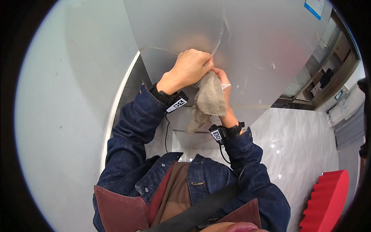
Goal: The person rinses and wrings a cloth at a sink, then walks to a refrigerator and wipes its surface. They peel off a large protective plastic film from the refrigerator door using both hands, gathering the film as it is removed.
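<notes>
My left hand point(189, 68) is curled with its fingertips pinched together, just in front of an upright glossy grey panel point(255, 52). Creases in a clear plastic film point(220, 37) on that panel converge at these fingertips, and the film appears pinched between them. Close beside it, my right hand point(225, 79) holds a grey-beige terry cloth point(210, 95), which hangs down in folds. The cloth covers part of the right palm. A small white scrap point(225, 86) sticks out by the right hand; what it is I cannot tell. The two hands' fingertips nearly meet, and their exact contact is hidden.
A pale wall point(58, 116) curves along the left. Shiny marbled floor point(295, 139) lies at the right, with a red ridged object point(326, 200) at lower right. A brown-framed opening point(333, 75) and a calendar-like sheet point(315, 8) are at upper right. Cables point(166, 130) hang from wrist-worn devices.
</notes>
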`<state>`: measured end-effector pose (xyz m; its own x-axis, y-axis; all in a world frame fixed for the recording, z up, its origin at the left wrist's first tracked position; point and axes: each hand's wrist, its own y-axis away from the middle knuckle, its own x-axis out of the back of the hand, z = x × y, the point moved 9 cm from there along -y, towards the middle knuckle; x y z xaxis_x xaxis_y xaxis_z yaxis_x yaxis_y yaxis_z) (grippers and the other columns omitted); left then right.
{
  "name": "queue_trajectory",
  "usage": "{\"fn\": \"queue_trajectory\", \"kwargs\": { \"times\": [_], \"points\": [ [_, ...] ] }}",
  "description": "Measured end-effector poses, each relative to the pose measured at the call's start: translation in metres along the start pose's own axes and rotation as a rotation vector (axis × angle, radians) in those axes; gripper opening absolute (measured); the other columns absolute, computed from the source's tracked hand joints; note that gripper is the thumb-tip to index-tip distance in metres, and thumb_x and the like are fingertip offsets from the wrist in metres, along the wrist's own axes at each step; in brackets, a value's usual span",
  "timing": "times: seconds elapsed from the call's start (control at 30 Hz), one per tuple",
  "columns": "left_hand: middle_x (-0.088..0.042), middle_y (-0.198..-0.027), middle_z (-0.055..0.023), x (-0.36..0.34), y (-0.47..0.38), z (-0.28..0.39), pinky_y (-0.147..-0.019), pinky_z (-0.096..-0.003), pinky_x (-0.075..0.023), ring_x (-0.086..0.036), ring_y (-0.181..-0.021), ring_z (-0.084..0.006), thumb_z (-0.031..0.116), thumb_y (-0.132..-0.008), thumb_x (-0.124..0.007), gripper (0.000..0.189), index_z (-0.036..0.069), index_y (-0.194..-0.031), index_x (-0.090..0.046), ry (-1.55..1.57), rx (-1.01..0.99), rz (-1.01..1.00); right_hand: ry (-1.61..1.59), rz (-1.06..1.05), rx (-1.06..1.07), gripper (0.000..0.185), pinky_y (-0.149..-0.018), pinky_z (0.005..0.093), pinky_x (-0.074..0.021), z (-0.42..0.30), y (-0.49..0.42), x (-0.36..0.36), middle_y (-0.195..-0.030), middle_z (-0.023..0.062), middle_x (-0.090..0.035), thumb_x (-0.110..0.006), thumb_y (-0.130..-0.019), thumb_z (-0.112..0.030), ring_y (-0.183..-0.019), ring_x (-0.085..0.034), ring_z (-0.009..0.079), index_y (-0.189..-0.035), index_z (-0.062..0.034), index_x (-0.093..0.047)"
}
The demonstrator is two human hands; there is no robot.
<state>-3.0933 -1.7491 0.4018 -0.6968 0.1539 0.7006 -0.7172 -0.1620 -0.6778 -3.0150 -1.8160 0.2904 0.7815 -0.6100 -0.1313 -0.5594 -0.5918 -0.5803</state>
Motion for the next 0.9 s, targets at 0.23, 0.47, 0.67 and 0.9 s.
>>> {"fn": "queue_trajectory", "kwargs": {
  "times": [0.23,0.47,0.67,0.9],
  "points": [
    [-0.062,-0.064,-0.0227,-0.001,0.005,-0.002,-0.056,-0.0413,-0.0473,-0.058,-0.053,-0.0340,0.015,-0.093,-0.060,0.027,-0.007,-0.080,-0.069,0.252,0.139,-0.089,0.145,-0.147,0.169,0.033,-0.074,0.0363,-0.0543,-0.010,-0.011,-0.024,-0.090,0.0175,-0.069,-0.070,-0.089,-0.008,-0.080,-0.069,0.0276,-0.117,0.0032,-0.059],
    [-0.054,-0.057,-0.0095,-0.015,0.022,-0.026,-0.053,-0.0330,-0.0418,-0.049,-0.052,-0.0135,0.017,-0.097,-0.060,0.033,-0.006,-0.075,-0.065,0.405,0.295,-0.158,0.114,-0.012,0.036,0.042,-0.075,0.0262,-0.0535,0.021,0.002,0.010,-0.098,0.0058,-0.070,-0.078,-0.088,-0.009,-0.085,-0.065,0.0113,-0.123,0.0003,-0.057],
    [-0.052,-0.057,0.0027,-0.016,0.023,-0.019,-0.050,-0.0260,-0.0365,-0.046,-0.054,-0.0058,0.018,-0.099,-0.061,0.036,0.000,-0.068,-0.061,0.606,0.336,-0.225,0.243,-0.001,0.271,0.043,-0.071,0.0268,-0.0546,0.009,-0.004,-0.003,-0.093,0.0075,-0.073,-0.081,-0.086,-0.011,-0.080,-0.068,0.0110,-0.119,0.0017,-0.058],
    [-0.049,-0.058,0.0044,-0.007,0.020,-0.011,-0.051,-0.0246,-0.0322,-0.043,-0.055,-0.0040,0.018,-0.099,-0.060,0.038,0.002,-0.065,-0.057,0.582,0.391,-0.182,0.183,-0.114,0.368,0.040,-0.073,0.0288,-0.0558,-0.013,-0.017,-0.015,-0.093,0.0080,-0.072,-0.080,-0.087,-0.012,-0.082,-0.070,0.0145,-0.117,0.0028,-0.058]
  ]
}}
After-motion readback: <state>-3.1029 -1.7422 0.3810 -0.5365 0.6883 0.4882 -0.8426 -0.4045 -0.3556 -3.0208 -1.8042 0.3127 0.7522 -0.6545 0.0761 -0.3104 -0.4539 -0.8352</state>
